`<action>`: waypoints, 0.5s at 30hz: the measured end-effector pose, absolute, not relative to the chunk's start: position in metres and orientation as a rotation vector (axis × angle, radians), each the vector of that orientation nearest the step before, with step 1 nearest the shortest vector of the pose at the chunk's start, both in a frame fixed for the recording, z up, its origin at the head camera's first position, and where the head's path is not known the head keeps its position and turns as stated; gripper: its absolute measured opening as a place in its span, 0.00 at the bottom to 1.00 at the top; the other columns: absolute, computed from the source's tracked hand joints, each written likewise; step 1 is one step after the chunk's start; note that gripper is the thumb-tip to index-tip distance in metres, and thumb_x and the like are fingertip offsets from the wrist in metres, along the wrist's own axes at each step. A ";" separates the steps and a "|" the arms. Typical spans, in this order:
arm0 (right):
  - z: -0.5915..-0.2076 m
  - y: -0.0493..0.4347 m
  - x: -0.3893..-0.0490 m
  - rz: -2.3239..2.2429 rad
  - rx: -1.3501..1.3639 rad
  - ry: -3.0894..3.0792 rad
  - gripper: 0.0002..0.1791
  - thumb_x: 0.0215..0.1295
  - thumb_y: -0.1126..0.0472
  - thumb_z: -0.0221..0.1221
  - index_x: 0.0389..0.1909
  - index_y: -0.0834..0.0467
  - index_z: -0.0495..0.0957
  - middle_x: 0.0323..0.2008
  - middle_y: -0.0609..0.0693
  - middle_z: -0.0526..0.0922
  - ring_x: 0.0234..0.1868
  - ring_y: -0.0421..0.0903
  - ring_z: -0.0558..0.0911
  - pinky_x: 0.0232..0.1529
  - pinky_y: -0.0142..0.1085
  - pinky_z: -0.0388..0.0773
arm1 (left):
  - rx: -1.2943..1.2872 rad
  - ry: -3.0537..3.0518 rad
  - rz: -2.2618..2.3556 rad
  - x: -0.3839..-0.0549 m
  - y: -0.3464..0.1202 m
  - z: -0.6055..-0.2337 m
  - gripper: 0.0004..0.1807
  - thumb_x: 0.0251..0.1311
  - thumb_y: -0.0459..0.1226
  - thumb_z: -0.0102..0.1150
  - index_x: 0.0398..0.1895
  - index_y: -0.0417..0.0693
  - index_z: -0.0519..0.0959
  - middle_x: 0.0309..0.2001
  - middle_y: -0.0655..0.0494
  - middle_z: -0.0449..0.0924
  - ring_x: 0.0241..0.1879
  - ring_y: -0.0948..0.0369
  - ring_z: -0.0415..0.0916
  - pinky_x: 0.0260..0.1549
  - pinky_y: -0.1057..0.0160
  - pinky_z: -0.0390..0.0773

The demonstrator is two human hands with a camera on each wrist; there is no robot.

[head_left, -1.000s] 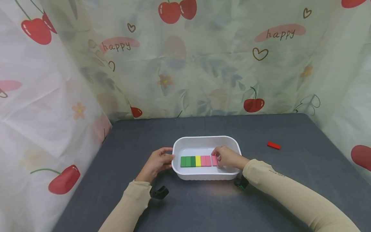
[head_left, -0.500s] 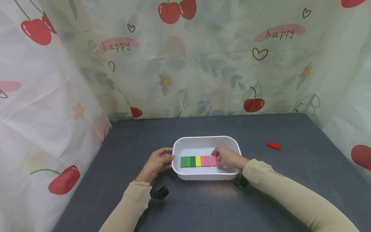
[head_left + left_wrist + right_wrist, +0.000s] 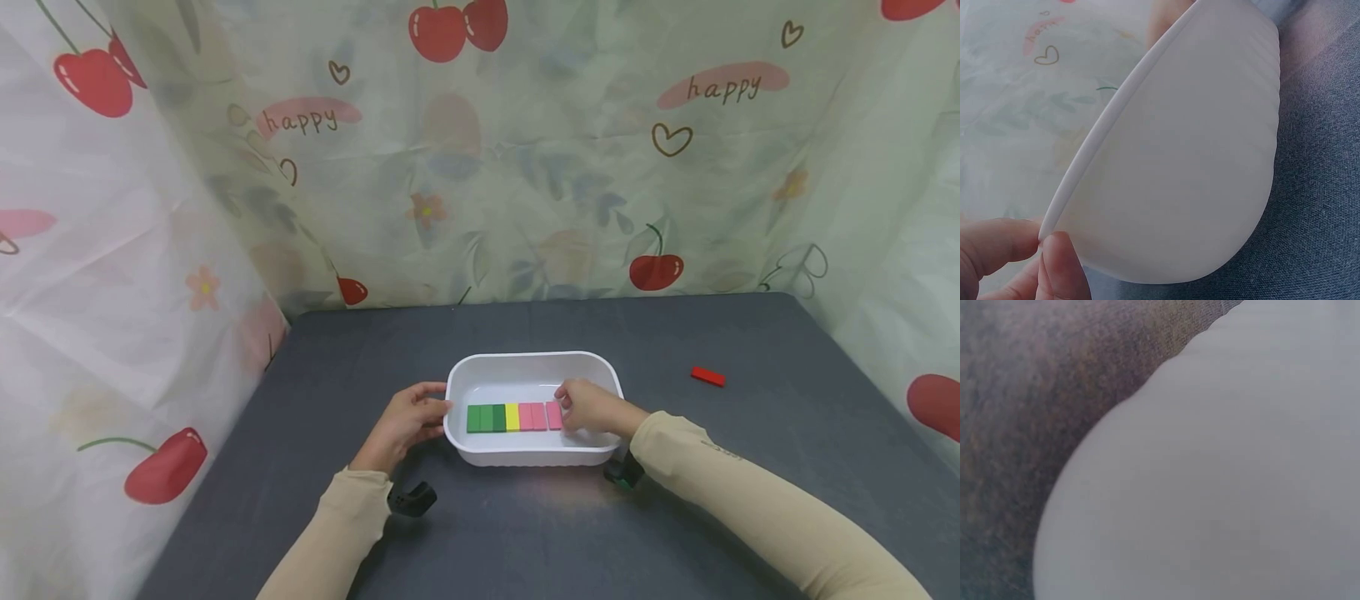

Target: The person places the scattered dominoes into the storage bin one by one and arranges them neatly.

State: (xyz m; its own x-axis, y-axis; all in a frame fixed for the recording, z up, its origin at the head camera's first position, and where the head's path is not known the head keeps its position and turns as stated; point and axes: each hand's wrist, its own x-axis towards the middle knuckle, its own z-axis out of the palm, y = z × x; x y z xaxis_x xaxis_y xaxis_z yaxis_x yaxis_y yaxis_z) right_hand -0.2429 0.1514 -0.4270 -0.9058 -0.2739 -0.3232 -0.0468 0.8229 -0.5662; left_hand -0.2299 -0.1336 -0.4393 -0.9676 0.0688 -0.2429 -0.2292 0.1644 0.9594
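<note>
A white plastic tub (image 3: 525, 457) stands on the dark table. My left hand (image 3: 401, 423) pinches its left rim; in the left wrist view, finger and thumb (image 3: 1065, 265) grip either side of the edge. Inside lies a row of thin dominoes: green ones (image 3: 486, 418), a yellow one (image 3: 512, 417) and pink ones (image 3: 532, 417). A small gap sets apart the rightmost pink domino (image 3: 553, 415). My right hand (image 3: 596, 408) reaches over the tub's right side, bent fingers beside that domino. The domino's right edge is partly covered. The right wrist view holds only the tub's outer wall (image 3: 1197, 475) and table.
A red domino (image 3: 708, 377) lies on the table (image 3: 480, 542) to the right of the tub. Patterned cloth (image 3: 480, 167) hangs behind the table and along both sides. Dark wrist devices (image 3: 412, 500) are worn at both cuffs.
My right fingers have drawn slightly right, off the far end of the rightmost pink domino. The dominoes, the tub and my left hand stay in place.
</note>
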 end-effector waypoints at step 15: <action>-0.426 0.147 -0.241 -0.783 -0.230 2.610 0.24 0.53 0.70 0.65 0.53 0.67 0.74 0.44 0.57 0.80 0.44 0.49 0.78 0.53 0.44 0.77 | -0.173 2.205 1.890 -0.232 -0.134 -0.443 0.22 0.58 0.31 0.63 0.57 0.41 0.75 0.41 0.40 0.83 0.27 0.61 0.79 0.27 0.66 0.80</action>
